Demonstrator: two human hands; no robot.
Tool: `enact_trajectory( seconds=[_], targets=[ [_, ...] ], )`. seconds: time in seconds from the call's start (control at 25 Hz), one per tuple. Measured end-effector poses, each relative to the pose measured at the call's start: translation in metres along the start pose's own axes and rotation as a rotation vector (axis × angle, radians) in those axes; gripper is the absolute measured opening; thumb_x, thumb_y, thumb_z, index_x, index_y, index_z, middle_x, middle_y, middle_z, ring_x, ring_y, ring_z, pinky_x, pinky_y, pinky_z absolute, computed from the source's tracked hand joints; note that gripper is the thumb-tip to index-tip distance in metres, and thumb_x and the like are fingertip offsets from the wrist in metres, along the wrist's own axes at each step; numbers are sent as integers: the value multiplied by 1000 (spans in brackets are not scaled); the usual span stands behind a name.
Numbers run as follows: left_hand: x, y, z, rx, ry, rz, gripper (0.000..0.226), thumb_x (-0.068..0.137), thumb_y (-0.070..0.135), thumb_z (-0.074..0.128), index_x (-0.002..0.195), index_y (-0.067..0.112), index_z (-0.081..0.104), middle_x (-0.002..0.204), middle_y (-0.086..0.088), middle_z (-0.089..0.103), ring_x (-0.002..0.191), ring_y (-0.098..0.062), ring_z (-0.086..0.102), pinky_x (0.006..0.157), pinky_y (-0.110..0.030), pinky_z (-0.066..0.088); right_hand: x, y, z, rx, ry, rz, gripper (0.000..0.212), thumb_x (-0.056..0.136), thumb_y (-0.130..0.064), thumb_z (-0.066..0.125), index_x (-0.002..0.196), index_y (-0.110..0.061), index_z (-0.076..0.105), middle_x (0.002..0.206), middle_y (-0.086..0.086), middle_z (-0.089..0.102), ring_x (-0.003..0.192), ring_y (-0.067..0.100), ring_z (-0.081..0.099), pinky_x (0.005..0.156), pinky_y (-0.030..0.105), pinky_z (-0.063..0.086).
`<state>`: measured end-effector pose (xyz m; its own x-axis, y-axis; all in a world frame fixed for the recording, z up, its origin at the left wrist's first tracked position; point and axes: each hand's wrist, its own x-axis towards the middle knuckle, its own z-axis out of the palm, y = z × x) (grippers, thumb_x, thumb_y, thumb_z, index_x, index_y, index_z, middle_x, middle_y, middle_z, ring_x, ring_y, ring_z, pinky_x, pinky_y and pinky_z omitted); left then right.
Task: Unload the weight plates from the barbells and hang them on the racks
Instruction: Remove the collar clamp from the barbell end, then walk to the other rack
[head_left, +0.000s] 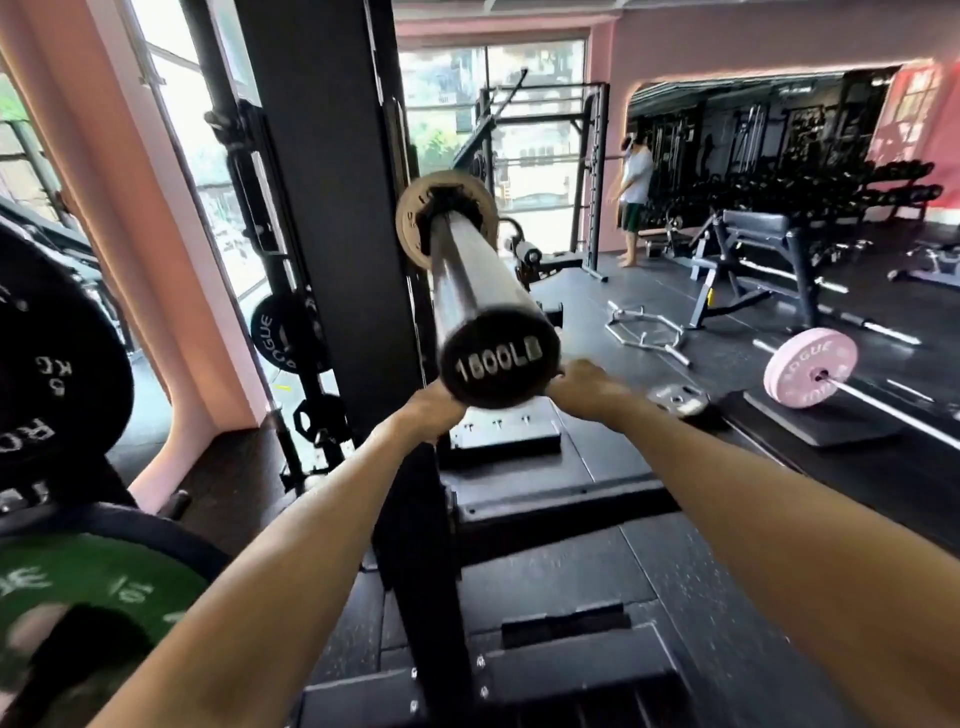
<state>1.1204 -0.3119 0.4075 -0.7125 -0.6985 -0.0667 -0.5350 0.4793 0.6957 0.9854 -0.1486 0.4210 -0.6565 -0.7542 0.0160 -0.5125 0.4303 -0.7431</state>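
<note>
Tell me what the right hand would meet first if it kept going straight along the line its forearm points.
Probably the barbell sleeve: the right hand already sits at its end cap. Past that, the tan plate at the sleeve's far end, though depth is unclear.

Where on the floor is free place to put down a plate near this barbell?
Bare mat lies right of the barbell sleeve, before the pink plate. It is crowded left: green plate and black plate. A small plate lies by the right hand.
</note>
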Motion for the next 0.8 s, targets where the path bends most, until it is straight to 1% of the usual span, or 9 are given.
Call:
enact_trajectory(
  seconds=[0.08,0.12,0.2,0.28,0.36,0.44,0.6,0.68,0.8],
  targets=[
    [-32,-16,39,70,-101,-30,48,85,62,53,114,23,54,105,-1,60,93,-17,57,74,-34,49,-21,33,10,-20,-27,62,34,86,-38,64,112,-17,64,105,0,64,94,17,58,80,25,43],
    [-49,-24,61,91,-149,-41,51,83,64,55,113,23,55,106,0,60,97,-19,57,77,-35,48,-40,59,20,-30,-49,106,40,85,-40,64,117,-16,63,112,2,65,100,18,58,86,26,45],
    [-84,-39,105,112,-231,-55,53,81,64,58,114,22,55,105,2,60,96,-17,56,78,-31,44,-91,114,43,-41,-119,184,44,84,-42,65,120,-16,61,119,5,64,108,20,59,93,28,45],
    [-120,-55,149,118,-302,-72,50,81,60,62,111,21,56,100,2,63,90,-14,58,74,-28,42,-138,153,54,-41,-125,265,46,85,-42,64,123,-16,60,125,5,63,113,20,58,96,29,44],
    [-160,-68,197,145,-405,-79,46,81,55,64,109,20,56,91,2,64,84,-14,59,68,-28,42,-192,193,65,-29,-142,358,48,84,-43,63,124,-16,59,126,5,62,114,21,59,97,29,45],
    [-200,-78,248,197,-513,-69,45,82,51,66,110,17,56,91,4,63,82,-14,59,69,-27,44,-257,237,78,-28,-159,462,49,85,-42,63,125,-15,58,129,6,60,118,22,56,97,28,43],
    [-277,-95,339,323,-721,-26,41,82,50,68,106,18,57,108,-5,67,101,-23,63,86,-30,47,-380,306,103,56,-194,720,51,84,-43,62,128,-17,56,132,7,58,122,23,53,102,33,42],
    [-315,-100,377,388,-826,14,39,81,50,68,104,19,58,109,-5,67,103,-22,63,86,-29,46,-441,333,116,100,-195,820,51,85,-43,62,128,-16,56,130,6,59,119,23,54,99,32,43],
    [-366,-111,423,514,-995,43,43,81,52,67,106,19,58,111,-2,66,104,-20,60,84,-28,44,-526,366,142,175,-229,963,51,86,-42,62,128,-15,55,130,7,58,117,25,55,89,29,43]
  ],
)
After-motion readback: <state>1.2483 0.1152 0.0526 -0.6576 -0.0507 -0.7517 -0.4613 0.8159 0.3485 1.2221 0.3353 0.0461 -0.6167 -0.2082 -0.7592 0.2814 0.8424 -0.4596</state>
